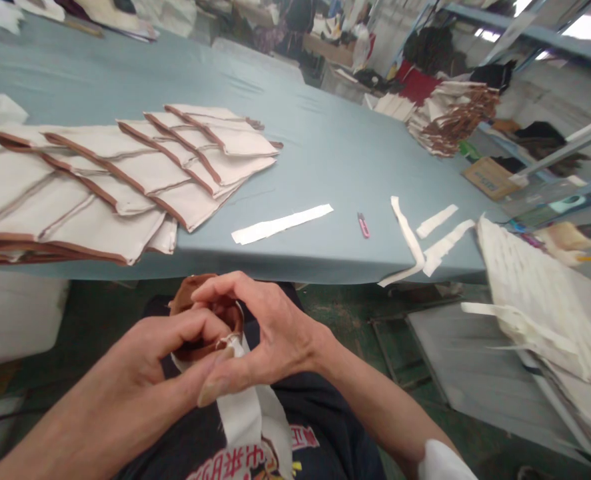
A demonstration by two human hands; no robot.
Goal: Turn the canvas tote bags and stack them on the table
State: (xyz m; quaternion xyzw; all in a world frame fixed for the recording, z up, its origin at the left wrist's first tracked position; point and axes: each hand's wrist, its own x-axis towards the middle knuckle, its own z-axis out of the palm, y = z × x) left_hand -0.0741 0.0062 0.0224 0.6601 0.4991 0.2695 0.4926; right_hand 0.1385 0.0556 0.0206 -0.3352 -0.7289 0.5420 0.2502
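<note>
Close to my body, off the table's front edge, I hold a white fabric piece with brown trim. My left hand pinches its brown-trimmed edge between thumb and bent fingers. From the other side, my right hand curls its fingers round the same edge, its thumb almost meeting the left one. A white strip hangs down from under my thumbs over a dark printed apron. The inner fold of the piece is partly hidden by my fingers.
Overlapping white pieces with brown edging cover the left of the blue-green table. A loose white strip, pink thread snips and cut strips lie near its front edge. At right stands a board with white strips.
</note>
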